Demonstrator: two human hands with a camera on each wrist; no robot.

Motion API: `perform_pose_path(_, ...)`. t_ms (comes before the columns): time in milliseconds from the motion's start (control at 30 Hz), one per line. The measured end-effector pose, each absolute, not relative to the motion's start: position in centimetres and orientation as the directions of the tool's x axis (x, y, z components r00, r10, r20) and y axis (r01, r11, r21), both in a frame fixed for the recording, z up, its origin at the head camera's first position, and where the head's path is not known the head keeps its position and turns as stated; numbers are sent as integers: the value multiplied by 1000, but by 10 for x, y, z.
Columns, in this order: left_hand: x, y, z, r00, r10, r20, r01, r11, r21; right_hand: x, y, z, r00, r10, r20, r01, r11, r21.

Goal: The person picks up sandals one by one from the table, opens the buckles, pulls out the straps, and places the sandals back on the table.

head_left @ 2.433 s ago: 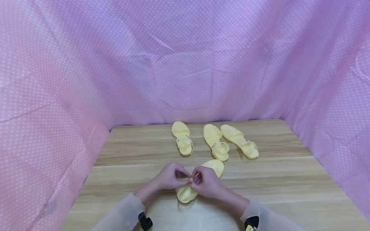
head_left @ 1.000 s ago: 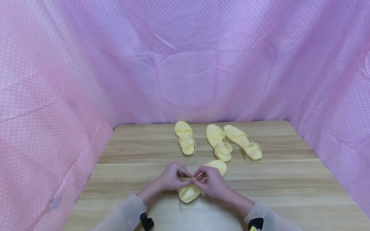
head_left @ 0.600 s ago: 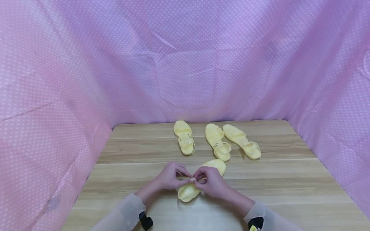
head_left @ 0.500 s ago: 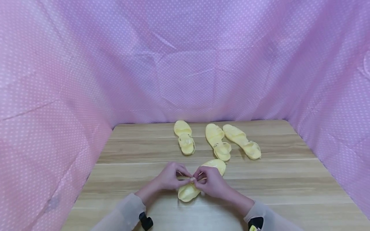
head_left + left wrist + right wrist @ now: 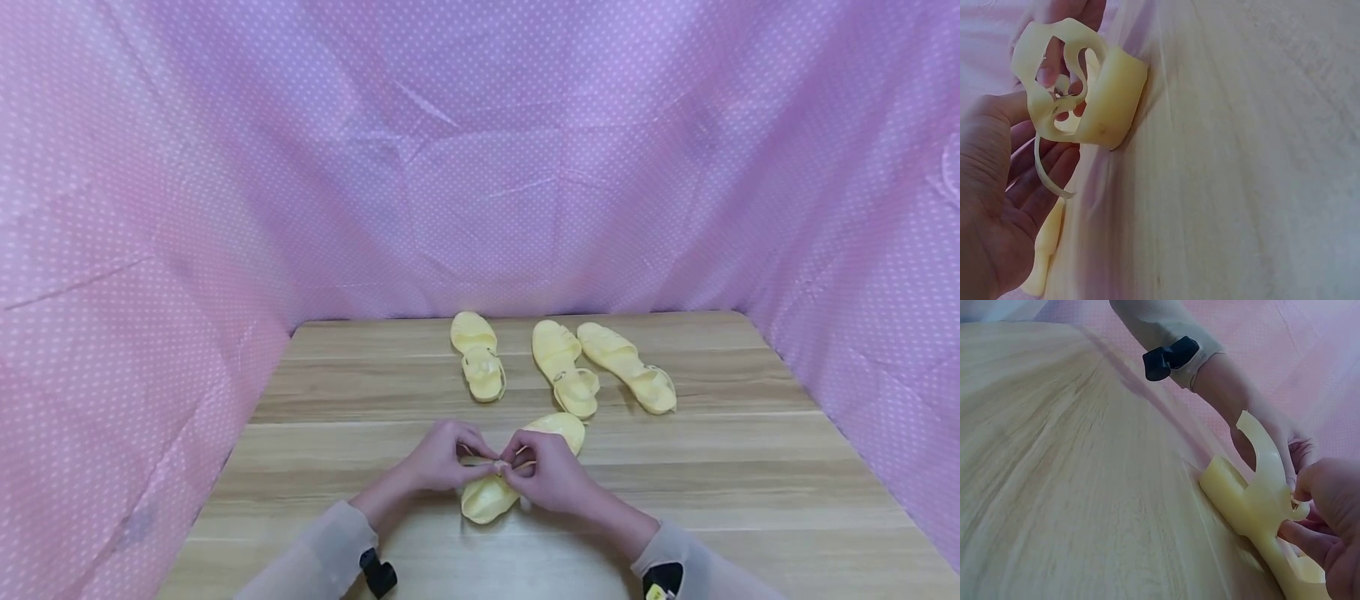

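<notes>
A pale yellow jelly sandal point(image 5: 486, 500) lies slantwise on the table between the hands, toe pointing away to the right. The left hand point(image 5: 448, 457) and right hand point(image 5: 549, 473) meet over its ankle part, thumb and fingers of each pinching the sandal's strap at the buckle. In the left wrist view, the sandal's open-work heel point(image 5: 1116, 97) faces the camera, a small metal buckle point(image 5: 1063, 95) shows between the fingers, and a thin loose strap end point(image 5: 1047, 172) curves downward. The right wrist view shows the heel side point(image 5: 1229, 487); fingers partly hide the buckle there.
Three matching sandals lie toward the back of the wooden table point(image 5: 330, 433): a left one point(image 5: 474, 333), a middle one point(image 5: 555, 346) and a right one point(image 5: 607, 346). The middle one's heel is close to the worked sandal's toe. Pink dotted cloth point(image 5: 480, 167) surrounds the table.
The hands stay at the strap, with only small finger shifts around the buckle. The whole view has drifted slightly; the sandals keep their places on the table.
</notes>
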State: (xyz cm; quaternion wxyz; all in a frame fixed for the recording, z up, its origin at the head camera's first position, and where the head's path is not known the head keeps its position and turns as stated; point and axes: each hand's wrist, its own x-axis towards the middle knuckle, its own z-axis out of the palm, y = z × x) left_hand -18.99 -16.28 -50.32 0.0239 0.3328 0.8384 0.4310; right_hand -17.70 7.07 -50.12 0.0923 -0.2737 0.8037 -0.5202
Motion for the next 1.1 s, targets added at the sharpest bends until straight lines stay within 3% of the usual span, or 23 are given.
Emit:
perform_pose_path(533,-190,-162,-502,-792,570,220,512,423,748,-177,70,-495,-834,-538,124,-359,357,-862)
perform_pose_path(833,-191,-162,-504,-792,570,218,513,428,744,-175,76,-494,-783,-558,274,-557,433,-708)
perform_pose_path(1100,-191,-161,-502,-801,566,195,485,423,765,-179,79,-496,-791,-555,257,-522,392,-758)
